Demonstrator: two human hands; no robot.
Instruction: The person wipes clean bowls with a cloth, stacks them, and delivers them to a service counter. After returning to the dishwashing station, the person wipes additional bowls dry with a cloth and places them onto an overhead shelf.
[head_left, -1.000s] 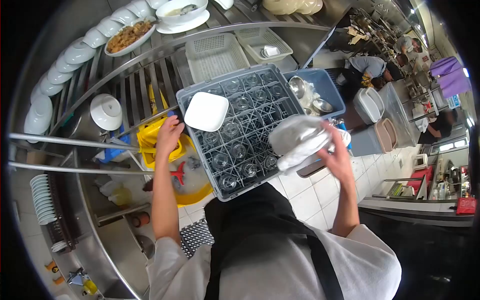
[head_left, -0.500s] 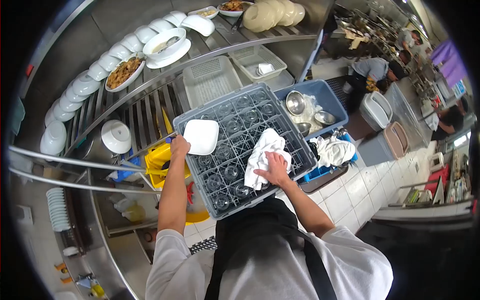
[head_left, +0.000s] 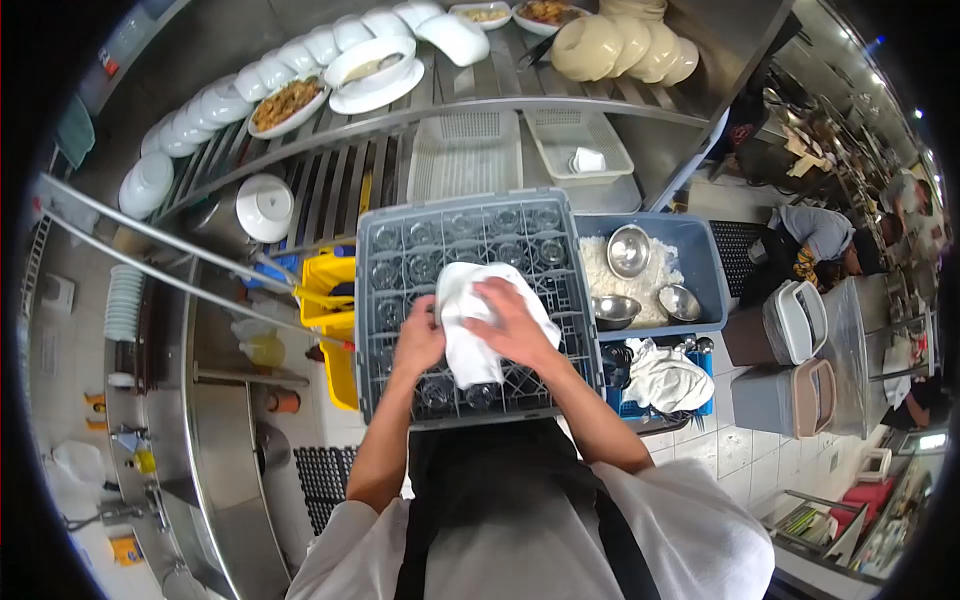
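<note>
A grey compartment rack (head_left: 590,350) holding several upturned glasses (head_left: 387,273) is in front of my body. Over its middle, both hands are at a white cloth (head_left: 470,355). My right hand (head_left: 510,325) lies on the cloth with its fingers spread. My left hand (head_left: 422,335) is at the cloth's left edge, its fingers bent and partly hidden. The white square dish does not show now; whether it is under the cloth I cannot tell.
Right of the rack stand a blue-grey tub (head_left: 710,275) with metal bowls and a blue basket (head_left: 708,365) with cloths. Yellow buckets (head_left: 340,375) are at the left. White bowls line the slatted shelf (head_left: 460,85) above. A person (head_left: 815,230) bends over at the right.
The cloth has moved left, to the rack's middle. My left hand has come from the rack's left edge to the cloth. The square dish has gone out of sight. The view has shifted.
</note>
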